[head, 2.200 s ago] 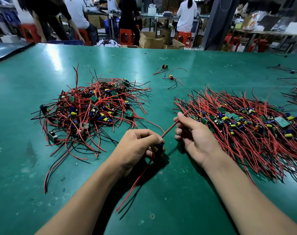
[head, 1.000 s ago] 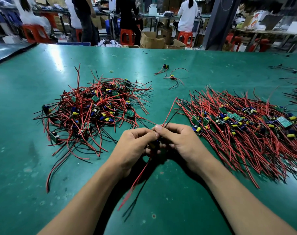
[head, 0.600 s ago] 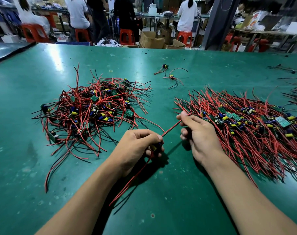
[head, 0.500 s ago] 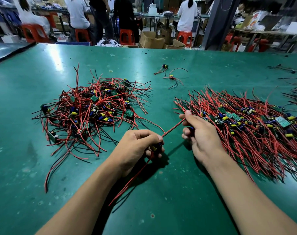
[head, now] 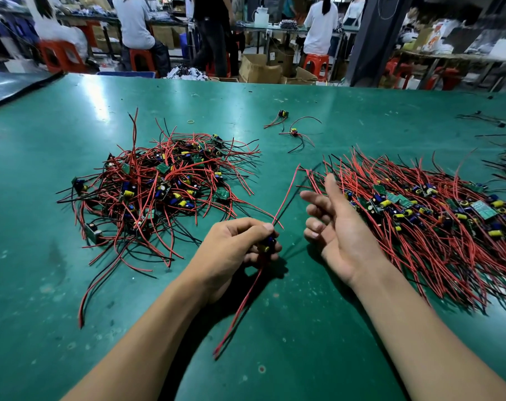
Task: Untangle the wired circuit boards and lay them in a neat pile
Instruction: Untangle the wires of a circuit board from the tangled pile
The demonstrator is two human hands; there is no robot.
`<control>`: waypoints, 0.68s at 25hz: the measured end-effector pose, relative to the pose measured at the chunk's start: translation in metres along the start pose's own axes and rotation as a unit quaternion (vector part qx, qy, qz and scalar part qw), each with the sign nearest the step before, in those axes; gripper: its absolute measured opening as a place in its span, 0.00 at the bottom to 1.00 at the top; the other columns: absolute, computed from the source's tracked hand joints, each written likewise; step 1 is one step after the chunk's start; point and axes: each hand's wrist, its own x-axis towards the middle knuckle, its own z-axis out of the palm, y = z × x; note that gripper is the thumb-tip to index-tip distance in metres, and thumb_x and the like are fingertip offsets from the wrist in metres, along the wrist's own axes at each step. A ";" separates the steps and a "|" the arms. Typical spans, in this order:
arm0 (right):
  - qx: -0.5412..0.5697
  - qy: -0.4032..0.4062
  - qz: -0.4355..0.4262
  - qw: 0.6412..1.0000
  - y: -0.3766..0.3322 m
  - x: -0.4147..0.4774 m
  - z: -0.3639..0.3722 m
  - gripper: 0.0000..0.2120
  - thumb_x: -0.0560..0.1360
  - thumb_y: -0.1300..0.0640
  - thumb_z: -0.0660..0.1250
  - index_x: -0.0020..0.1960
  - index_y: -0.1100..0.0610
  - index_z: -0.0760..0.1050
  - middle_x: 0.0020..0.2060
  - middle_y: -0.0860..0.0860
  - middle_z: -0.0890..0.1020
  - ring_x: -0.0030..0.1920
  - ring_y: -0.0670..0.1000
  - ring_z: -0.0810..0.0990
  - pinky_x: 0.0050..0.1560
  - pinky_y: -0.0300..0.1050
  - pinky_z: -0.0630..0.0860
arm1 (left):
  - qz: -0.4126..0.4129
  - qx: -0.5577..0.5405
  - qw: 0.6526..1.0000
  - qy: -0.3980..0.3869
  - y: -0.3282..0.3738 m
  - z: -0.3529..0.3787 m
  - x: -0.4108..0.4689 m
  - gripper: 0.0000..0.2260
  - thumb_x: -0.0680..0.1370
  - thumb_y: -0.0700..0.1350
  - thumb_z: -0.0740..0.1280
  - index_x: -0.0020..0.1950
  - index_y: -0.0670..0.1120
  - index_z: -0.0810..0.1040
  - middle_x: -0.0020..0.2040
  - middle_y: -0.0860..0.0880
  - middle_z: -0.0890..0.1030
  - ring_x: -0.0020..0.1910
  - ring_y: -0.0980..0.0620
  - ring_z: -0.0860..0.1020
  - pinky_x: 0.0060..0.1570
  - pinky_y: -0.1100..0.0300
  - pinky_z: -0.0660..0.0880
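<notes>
While our left hand grips one board, our empty, relaxed right hand should straighten its wires first.

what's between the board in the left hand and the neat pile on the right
Only the open right hand, which sits between the board held in the left hand and the neat pile. Otherwise just bare table.

Bright overhead glare on table, edges warped.

bare mat, tangled heap, neat pile
</notes>
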 end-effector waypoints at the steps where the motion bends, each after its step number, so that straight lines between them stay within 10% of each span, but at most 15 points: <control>1: -0.042 -0.014 -0.006 0.999 0.003 0.000 0.000 0.23 0.70 0.38 0.70 0.48 0.58 0.82 0.29 0.46 0.75 0.24 0.43 0.66 0.24 0.35 0.64 | 0.002 -0.008 1.000 0.007 0.000 0.001 0.001 0.07 0.79 0.41 0.66 0.44 0.39 0.81 0.36 0.41 0.83 0.32 0.50 0.81 0.34 0.65 0.76; 10: -0.357 -0.073 -0.150 0.919 0.026 -0.010 0.005 0.06 0.81 0.58 0.65 0.48 0.56 0.81 0.32 0.49 0.79 0.28 0.47 0.74 0.29 0.42 0.71 | 0.011 -0.145 0.988 0.044 0.000 -0.006 0.009 0.14 0.72 0.40 0.69 0.57 0.39 0.79 0.48 0.42 0.85 0.40 0.50 0.84 0.40 0.61 0.80; 17: -0.391 -0.150 -0.149 0.896 0.028 -0.024 0.014 0.13 0.68 0.44 0.78 0.46 0.50 0.82 0.34 0.50 0.83 0.32 0.47 0.77 0.34 0.46 0.77 | 0.019 -0.161 0.985 0.059 -0.002 -0.006 0.008 0.12 0.70 0.48 0.72 0.53 0.47 0.82 0.52 0.51 0.85 0.34 0.57 0.73 0.37 0.63 0.72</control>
